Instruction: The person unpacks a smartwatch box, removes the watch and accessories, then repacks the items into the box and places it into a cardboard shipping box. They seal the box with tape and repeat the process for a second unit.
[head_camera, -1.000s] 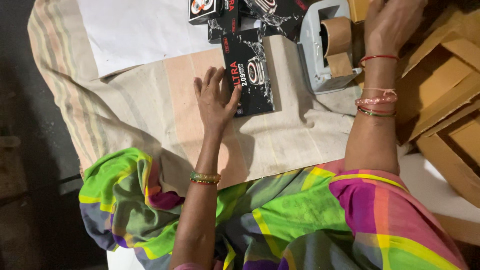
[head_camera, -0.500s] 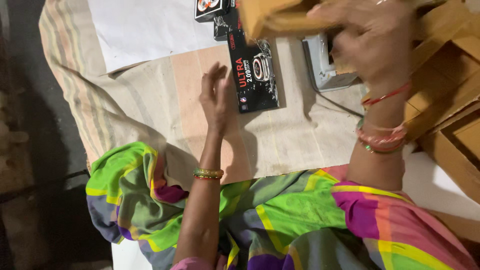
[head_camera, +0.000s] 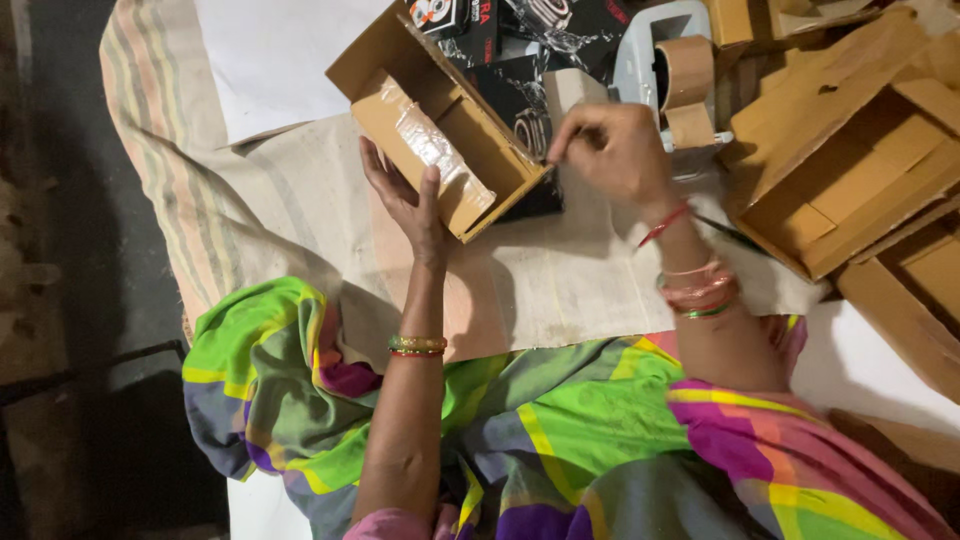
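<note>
A small open cardboard box (head_camera: 432, 125) with clear tape on its side lies on its side over the cloth. My left hand (head_camera: 405, 200) is flat against its taped underside, fingers spread. My right hand (head_camera: 612, 150) grips the box's near corner edge with curled fingers. Under and behind the box lie black printed product cartons (head_camera: 520, 95). A grey tape dispenser with brown tape (head_camera: 680, 70) stands just beyond my right hand.
A beige striped cloth (head_camera: 300, 220) covers the work surface, with white paper (head_camera: 270, 50) at its far left. Flattened and open cardboard boxes (head_camera: 860, 150) pile up on the right. My lap in bright multicoloured fabric (head_camera: 540, 440) fills the near side.
My right hand brought a cardboard box from the right down over the black cartons. My left hand left the black carton and now supports the box's side.
</note>
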